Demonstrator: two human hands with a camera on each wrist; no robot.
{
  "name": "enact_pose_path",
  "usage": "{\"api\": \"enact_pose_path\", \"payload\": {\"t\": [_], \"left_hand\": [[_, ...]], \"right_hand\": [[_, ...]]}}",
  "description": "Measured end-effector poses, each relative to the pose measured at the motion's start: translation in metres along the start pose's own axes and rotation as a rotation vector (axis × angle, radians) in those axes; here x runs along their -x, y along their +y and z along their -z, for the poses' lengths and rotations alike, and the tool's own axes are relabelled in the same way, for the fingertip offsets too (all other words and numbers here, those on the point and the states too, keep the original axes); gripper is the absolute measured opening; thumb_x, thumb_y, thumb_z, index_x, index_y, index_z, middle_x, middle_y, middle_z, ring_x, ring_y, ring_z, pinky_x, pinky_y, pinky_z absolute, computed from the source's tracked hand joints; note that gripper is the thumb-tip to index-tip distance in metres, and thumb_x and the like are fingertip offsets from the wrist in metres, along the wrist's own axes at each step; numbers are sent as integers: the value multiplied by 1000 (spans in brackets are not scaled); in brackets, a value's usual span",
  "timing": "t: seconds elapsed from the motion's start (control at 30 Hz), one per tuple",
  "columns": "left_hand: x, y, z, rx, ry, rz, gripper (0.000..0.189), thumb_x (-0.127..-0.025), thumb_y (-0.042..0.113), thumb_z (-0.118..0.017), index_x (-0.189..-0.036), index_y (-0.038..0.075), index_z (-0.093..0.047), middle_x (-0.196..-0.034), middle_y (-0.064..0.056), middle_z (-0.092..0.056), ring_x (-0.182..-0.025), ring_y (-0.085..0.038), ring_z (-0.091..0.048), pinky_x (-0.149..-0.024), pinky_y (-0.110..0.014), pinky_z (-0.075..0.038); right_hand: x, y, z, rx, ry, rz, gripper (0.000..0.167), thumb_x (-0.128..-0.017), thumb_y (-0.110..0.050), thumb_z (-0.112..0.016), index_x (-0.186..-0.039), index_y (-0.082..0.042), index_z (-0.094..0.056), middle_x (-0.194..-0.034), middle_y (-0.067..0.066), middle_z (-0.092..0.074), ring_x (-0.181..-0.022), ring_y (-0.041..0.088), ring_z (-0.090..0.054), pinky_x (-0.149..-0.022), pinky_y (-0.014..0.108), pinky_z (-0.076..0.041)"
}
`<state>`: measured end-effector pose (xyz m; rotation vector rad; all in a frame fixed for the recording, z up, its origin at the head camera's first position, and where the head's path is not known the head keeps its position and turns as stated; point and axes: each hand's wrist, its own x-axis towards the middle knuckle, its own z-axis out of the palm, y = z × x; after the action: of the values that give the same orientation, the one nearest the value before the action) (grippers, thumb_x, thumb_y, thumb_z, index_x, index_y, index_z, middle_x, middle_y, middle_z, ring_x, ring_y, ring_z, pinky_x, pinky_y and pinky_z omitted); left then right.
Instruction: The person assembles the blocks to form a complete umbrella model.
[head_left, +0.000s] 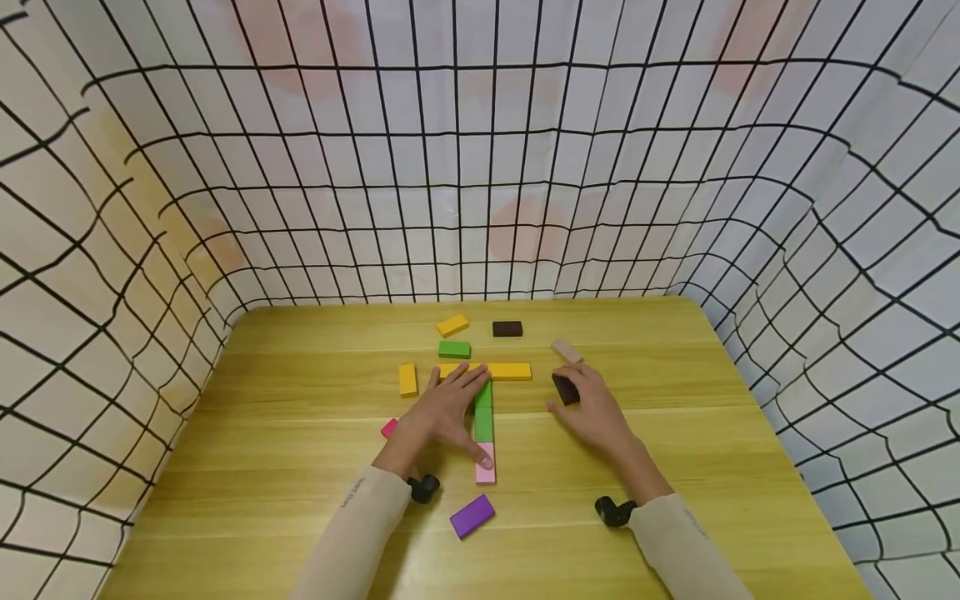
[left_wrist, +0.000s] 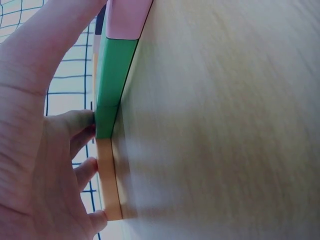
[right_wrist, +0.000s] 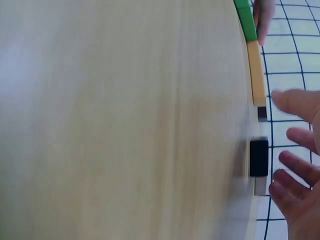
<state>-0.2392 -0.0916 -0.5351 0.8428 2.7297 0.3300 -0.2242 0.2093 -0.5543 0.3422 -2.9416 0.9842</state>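
My left hand (head_left: pixel 444 410) is spread over a T-shaped layout of flat blocks. Its fingertips rest on the yellow row (head_left: pixel 512 372) and the upper end of the green column (head_left: pixel 483 425), while the thumb lies on the pink block (head_left: pixel 486 475). In the left wrist view the fingers reach over the green blocks (left_wrist: pixel 116 75) and the yellow ones (left_wrist: pixel 107 175). Beside a black block (head_left: pixel 564 389) to the right, my right hand (head_left: pixel 596 412) hovers with thumb and fingers apart. The right wrist view shows a gap between those fingers and the black block (right_wrist: pixel 259 157).
Loose blocks lie around: yellow (head_left: pixel 452 325) and green (head_left: pixel 454 350) above the row, another black (head_left: pixel 507 329), beige (head_left: pixel 567 350), yellow (head_left: pixel 407 380) at left, magenta (head_left: pixel 389 428) partly behind the left wrist, purple (head_left: pixel 472 517) in front. Grid-patterned walls (head_left: pixel 480 167) surround the wooden table (head_left: pixel 300 367).
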Motion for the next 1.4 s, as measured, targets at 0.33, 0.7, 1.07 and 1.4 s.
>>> {"api": "enact_pose_path", "payload": {"t": [0.33,0.7,1.07,1.4], "left_hand": [[-2,-2,-2,-3,-1,2,151,-49,90,-78,-168,22,-14,-175,5,-10,-163,-26,-4,-126,-67,-2],[-1,0,-1,-5,-11,16,151,-49,91,-78,-168,23,-13,-175,5,-8,-163,-27,-2,-126,-67,-2],[1,1,-1,-7,-3,13,151,-49,90,-79,-167,23,-14,-175,5,-10,-163,-26,-4,-126,-67,-2],[1,1,-2,14,0,12,151,-49,90,-79,-167,22,-14,-175,5,-10,-163,-26,-4,-126,-66,-1]], "right_hand": [[-2,10,4,13,-16,-46,62,-95,-34,-75,-148,-11,-53,-147,20,-51,-132,41,-54,-105,60,-49],[-8,6,6,-17,-28,-43,59,-91,-24,-78,-143,-5,-57,-122,18,-63,-96,26,-59,-83,42,-53],[-20,8,10,-70,-114,13,57,-90,-15,-79,-143,-4,-59,-107,14,-65,-83,19,-56,-74,31,-48],[-35,6,6,-67,-99,32,54,-96,-17,-75,-145,-5,-56,-124,15,-61,-93,23,-56,-79,35,-49]]}}
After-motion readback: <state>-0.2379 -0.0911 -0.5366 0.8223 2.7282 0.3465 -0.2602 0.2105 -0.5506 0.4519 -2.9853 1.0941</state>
